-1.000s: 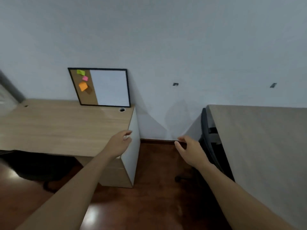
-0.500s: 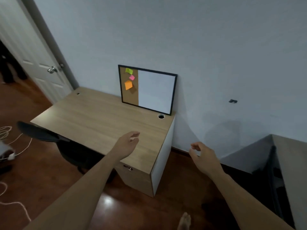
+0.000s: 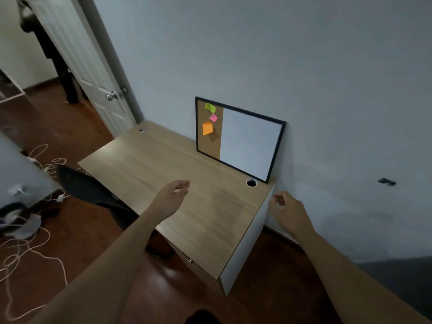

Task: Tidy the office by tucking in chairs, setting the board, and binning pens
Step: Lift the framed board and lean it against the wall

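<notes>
While both hands are hovering empty with fingers loosely curled, left hand [image 3: 171, 198] and right hand [image 3: 288, 210] should be gripping the board [image 3: 247, 141] at centre frame by its side edges

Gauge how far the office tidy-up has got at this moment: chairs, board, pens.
Looks done: the black-framed cork-and-whiteboard panel stands on the wooden desk, leaning against the wall. In hand: nothing; the left hand and right hand hover open and empty. Left: the black office chair appears only partly under the desk. No pens or bin are in view.
</notes>
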Demonstrator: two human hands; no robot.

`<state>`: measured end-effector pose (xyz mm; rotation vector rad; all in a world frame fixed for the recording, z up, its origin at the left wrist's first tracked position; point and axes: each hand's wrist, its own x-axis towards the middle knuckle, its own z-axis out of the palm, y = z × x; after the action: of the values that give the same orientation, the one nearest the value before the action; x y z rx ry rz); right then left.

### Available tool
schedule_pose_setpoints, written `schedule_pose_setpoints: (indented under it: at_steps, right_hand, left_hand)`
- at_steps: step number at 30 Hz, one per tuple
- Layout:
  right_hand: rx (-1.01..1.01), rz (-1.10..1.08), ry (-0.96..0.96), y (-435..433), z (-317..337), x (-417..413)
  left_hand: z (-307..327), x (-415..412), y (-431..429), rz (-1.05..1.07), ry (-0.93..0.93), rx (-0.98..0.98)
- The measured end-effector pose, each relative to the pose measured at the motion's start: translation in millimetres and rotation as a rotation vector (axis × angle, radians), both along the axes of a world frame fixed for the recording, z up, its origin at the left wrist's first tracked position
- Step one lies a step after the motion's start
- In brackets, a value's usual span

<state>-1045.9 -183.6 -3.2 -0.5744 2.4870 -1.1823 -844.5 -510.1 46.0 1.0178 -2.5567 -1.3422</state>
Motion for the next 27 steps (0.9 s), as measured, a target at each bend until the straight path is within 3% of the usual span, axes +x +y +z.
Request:
schedule_pose_setpoints:
  at_steps: [9,18,27]
  right_hand:
    - [0.024,-0.021,0.002,-78,1,-62]
    - [0.078,-0.233,-0.01,-157,11,-110]
    - [0.103,-0.435,-0.06,-172,5,-175]
  left_hand:
    - [-7,-64,-79,0.036,0.057,0.08]
    - [-11,-162,-203,-0.032,0.092,0.177]
    - [-19,-285,-288,-0.028,0.071,0.288]
